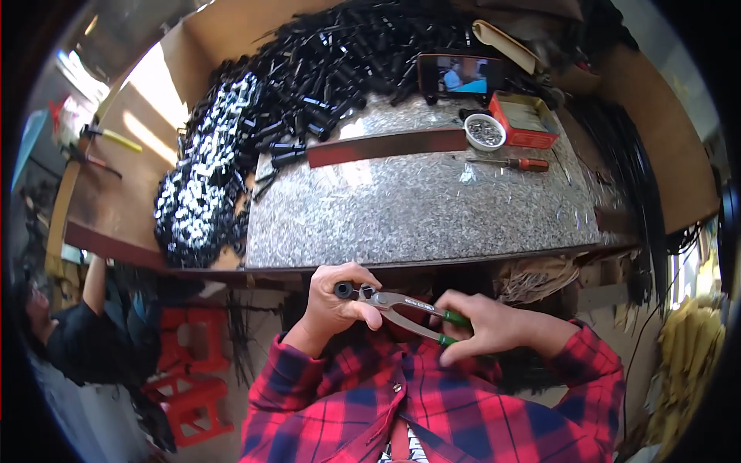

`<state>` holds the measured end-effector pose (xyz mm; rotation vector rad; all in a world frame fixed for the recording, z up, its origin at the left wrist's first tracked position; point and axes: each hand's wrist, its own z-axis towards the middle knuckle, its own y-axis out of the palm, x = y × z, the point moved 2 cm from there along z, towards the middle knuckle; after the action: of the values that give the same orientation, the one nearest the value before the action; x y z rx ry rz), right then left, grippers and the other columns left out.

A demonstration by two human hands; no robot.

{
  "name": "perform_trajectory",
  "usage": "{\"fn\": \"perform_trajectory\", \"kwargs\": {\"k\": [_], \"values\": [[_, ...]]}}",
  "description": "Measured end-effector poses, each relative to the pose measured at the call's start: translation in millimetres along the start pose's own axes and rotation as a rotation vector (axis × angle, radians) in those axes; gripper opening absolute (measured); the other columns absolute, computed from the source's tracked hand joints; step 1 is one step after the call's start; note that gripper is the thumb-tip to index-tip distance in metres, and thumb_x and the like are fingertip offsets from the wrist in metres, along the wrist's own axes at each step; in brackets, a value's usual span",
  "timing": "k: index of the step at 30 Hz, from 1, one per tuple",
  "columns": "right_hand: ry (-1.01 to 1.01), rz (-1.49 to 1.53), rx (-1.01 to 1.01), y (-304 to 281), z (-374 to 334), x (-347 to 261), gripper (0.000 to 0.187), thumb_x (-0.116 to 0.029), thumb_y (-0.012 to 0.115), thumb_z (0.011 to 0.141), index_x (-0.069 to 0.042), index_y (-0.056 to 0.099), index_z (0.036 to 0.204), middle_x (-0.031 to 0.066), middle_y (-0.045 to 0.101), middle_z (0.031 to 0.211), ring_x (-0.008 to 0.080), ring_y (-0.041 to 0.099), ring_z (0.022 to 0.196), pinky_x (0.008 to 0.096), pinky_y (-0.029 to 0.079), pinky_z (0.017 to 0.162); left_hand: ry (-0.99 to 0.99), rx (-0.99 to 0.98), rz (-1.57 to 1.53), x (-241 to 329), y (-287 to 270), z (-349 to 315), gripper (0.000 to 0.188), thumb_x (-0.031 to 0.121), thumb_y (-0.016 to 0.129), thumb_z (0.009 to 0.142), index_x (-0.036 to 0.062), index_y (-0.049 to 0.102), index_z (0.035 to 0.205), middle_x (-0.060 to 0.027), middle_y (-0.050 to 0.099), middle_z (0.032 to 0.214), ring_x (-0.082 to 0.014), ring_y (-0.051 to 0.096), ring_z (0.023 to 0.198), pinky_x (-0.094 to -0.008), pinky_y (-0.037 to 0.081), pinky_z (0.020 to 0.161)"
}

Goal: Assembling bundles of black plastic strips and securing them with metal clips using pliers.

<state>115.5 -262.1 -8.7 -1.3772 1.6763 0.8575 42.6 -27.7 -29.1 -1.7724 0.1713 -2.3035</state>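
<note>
My left hand (337, 297) is closed around a short black tube piece (343, 290), held just below the front edge of the speckled stone slab (417, 208). My right hand (494, 324) grips the green handles of a pair of metal pliers (405, 307). The pliers' jaws meet the black piece next to my left fingers. Both hands are close to my chest, above my red plaid shirt.
A large heap of black tube pieces (324, 62) covers the back and left of the bench. On the slab lie a dark red bar (386, 145), a screwdriver (513, 163), a white bowl (485, 131), a red box (525, 119) and a phone (459, 76). Another person (69, 324) sits lower left near red stools (193, 386).
</note>
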Motion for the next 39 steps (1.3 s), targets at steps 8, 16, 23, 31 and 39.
{"fn": "perform_trajectory", "kwargs": {"k": [8,16,23,31,39], "values": [[0.134,0.469,-0.124,-5.0,-8.2,14.2,0.026,-0.02,0.064,0.086,0.001,0.053,0.097,0.0103,0.064,0.081,0.019,0.065,0.072,0.0307,0.051,0.061,-0.029,0.077,-0.073,5.9,-3.1,3.2,0.077,0.07,0.07,0.043,-0.0002,0.066,0.074,-0.0026,0.061,0.068,-0.0106,0.058,0.063,-0.0219,0.042,0.057],[-0.33,-0.884,0.466,2.6,-2.8,0.2,0.064,-0.013,0.069,0.069,-0.002,0.037,0.124,0.0191,0.052,0.101,0.0387,0.056,0.086,0.0435,0.048,0.071,-0.037,0.138,0.005,9.2,5.2,4.9,0.073,0.065,0.073,0.044,0.0004,0.066,0.078,0.0002,0.058,0.069,-0.0087,0.054,0.063,-0.0219,0.04,0.056],[-0.41,-0.799,0.387,-5.5,-4.5,-3.6,0.063,0.003,0.053,0.072,0.003,0.033,0.132,0.0219,0.048,0.108,0.0387,0.049,0.1,0.0431,0.04,0.09,-0.063,0.11,0.01,6.3,10.8,1.2,0.085,0.074,0.065,0.046,-0.0004,0.062,0.087,0.0007,0.054,0.076,-0.0074,0.051,0.068,-0.0216,0.039,0.06],[-0.194,-0.511,0.224,2.2,7.4,-2.7,0.029,-0.014,0.055,0.086,-0.003,0.045,0.11,0.0199,0.055,0.097,0.0391,0.056,0.093,0.0441,0.045,0.076,-0.067,0.207,-0.069,9.0,16.8,-8.0,0.081,0.073,0.068,0.05,-0.001,0.061,0.085,-0.0024,0.057,0.076,-0.0094,0.052,0.068,-0.0227,0.039,0.06],[-0.294,-0.645,0.437,1.9,12.9,2.3,0.03,-0.024,0.068,0.083,-0.002,0.049,0.092,0.0191,0.059,0.075,0.0395,0.06,0.072,0.0414,0.046,0.058,-0.069,0.243,-0.132,5.5,18.6,-8.9,0.076,0.064,0.073,0.055,-0.0007,0.061,0.093,0.0016,0.055,0.078,-0.007,0.052,0.069,-0.0202,0.04,0.062]]}}
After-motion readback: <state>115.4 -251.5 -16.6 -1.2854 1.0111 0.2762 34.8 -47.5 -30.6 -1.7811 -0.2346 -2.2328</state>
